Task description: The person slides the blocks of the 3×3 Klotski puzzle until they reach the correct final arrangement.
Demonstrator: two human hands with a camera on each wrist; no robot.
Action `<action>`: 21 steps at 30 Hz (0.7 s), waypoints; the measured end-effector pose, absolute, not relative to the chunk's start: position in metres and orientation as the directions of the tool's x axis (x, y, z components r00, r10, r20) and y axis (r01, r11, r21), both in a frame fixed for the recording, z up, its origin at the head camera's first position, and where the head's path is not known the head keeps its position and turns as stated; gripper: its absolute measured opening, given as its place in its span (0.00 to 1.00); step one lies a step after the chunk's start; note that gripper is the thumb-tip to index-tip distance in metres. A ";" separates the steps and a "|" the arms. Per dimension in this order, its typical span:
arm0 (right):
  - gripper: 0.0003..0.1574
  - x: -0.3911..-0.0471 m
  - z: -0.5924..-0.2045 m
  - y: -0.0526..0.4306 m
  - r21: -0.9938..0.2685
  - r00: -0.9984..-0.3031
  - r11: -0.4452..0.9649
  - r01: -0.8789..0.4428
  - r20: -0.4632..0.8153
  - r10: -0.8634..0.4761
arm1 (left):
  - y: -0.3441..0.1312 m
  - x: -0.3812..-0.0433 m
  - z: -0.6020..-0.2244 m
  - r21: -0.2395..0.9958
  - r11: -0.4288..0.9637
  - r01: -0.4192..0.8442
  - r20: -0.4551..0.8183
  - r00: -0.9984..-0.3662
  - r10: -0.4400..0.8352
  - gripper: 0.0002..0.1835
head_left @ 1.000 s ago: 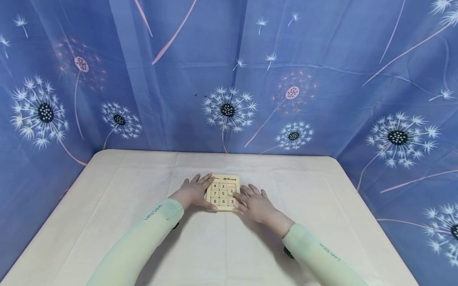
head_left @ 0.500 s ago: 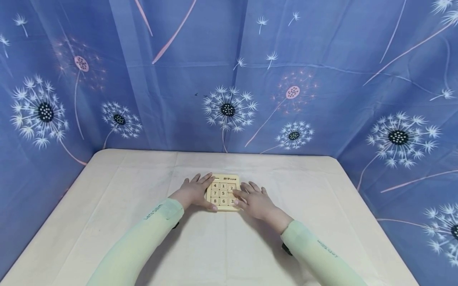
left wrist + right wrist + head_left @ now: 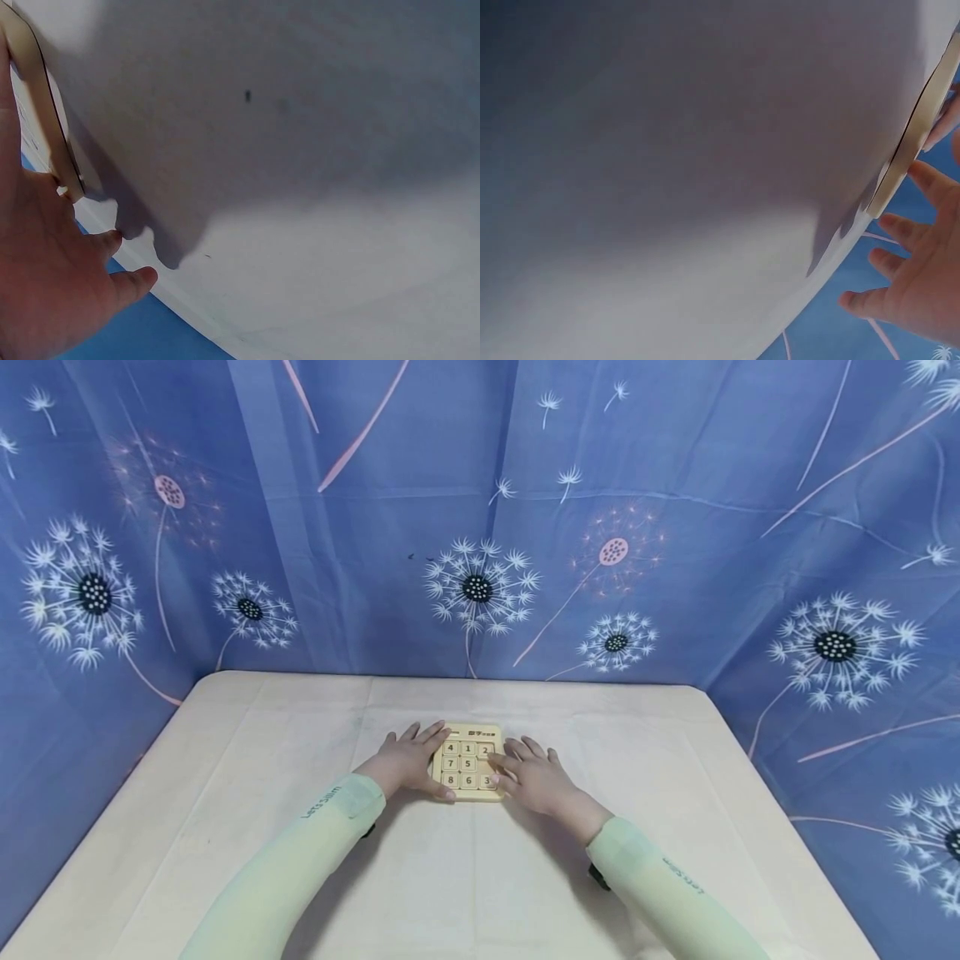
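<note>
A wooden number sliding puzzle (image 3: 468, 795) lies flat on the table, its numbered tiles set in a pale frame. The top row reads 4, 1 and 2, with the 2 tile (image 3: 485, 750) at the right; below that tile my right fingers cover part of the right column. My left hand (image 3: 407, 763) holds the frame's left side, index finger at the upper corner and thumb at the lower one. Fingers spread, my right hand (image 3: 542, 783) reaches in from the right, index fingertip over the right column and thumb by the 3 tile (image 3: 486, 781). Both wrist views catch the puzzle's side edge (image 3: 49, 120).
A cream cloth covers the table (image 3: 300, 877). Blue curtains (image 3: 360, 568) with dandelion prints stand behind it and along both sides. Pale green sleeves (image 3: 270, 868) cover both forearms.
The 2 tile has slid up, away from me, into the top right place, with my right index finger at its lower edge. My left hand has stayed put on the frame.
</note>
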State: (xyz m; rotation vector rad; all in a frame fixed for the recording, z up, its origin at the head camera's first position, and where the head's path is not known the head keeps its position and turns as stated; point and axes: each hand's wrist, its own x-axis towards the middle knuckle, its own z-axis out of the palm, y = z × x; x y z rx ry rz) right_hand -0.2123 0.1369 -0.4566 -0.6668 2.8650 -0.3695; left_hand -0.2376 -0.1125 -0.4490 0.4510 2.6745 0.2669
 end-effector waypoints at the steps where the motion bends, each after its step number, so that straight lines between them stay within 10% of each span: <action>1: 0.31 -0.213 -0.456 0.137 -0.280 -0.884 0.869 -0.408 -0.115 -0.452 | -0.112 -0.238 -0.449 0.250 0.930 0.271 -0.366 -0.862 0.350 0.65; 21: 0.31 -0.215 -0.457 0.137 -0.287 -0.885 0.869 -0.404 -0.117 -0.450 | -0.112 -0.239 -0.450 0.242 0.934 0.264 -0.378 -0.860 0.342 0.65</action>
